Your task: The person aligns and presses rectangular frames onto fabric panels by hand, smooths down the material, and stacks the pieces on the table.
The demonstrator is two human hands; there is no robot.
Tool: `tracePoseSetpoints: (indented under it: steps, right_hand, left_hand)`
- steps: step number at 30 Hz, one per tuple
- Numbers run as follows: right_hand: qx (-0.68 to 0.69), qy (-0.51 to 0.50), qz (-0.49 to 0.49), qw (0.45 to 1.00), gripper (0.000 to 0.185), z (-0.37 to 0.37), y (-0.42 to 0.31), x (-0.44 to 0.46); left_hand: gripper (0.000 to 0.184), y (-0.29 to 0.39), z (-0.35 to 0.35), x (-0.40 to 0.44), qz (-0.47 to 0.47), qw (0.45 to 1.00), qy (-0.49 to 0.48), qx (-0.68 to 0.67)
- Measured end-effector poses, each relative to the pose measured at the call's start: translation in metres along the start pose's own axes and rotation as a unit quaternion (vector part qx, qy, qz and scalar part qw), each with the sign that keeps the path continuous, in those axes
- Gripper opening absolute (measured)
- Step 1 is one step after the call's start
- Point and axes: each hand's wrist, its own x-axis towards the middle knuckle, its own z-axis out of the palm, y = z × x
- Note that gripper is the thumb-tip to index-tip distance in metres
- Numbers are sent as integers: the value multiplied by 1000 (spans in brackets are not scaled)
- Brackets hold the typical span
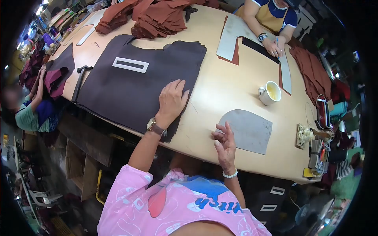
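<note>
My left hand lies with outstretched fingers on a stack of dark brown fabric pieces, close to its right edge. A watch is on that wrist. On the same stack, farther left, is a white rectangular frame with a long slot. My right hand, a beaded bracelet at its wrist, is held with fingers apart and partly curled, nothing visible in it. It overlaps the left edge of a grey, round-topped pattern piece; whether it touches the piece I cannot tell.
A white cup of yellowish liquid stands beyond the pattern piece. A black clamp grips the table's left edge. Rust-brown fabric is heaped at the back. Opposite, a person's hand holds a pen over pattern pieces; another person stands left.
</note>
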Motion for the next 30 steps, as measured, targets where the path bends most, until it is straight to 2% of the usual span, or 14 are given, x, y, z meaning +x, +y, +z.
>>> tracePoseSetpoints:
  steps: [3, 11, 30]
  right_hand:
    - [-35, 12, 4, 999, 68, 2, 1, 2]
    - [-54, 10, 22, 998, 64, 4, -1, 2]
    - [-66, 9, 22, 998, 61, 3, -2, 2]
  left_hand:
    - [31, -3, 19, -5, 12, 996, -56, 73]
    - [26, -8, 40, -13, 57, 978, -14, 200]
    - [30, 5, 36, -7, 69, 946, -96, 301]
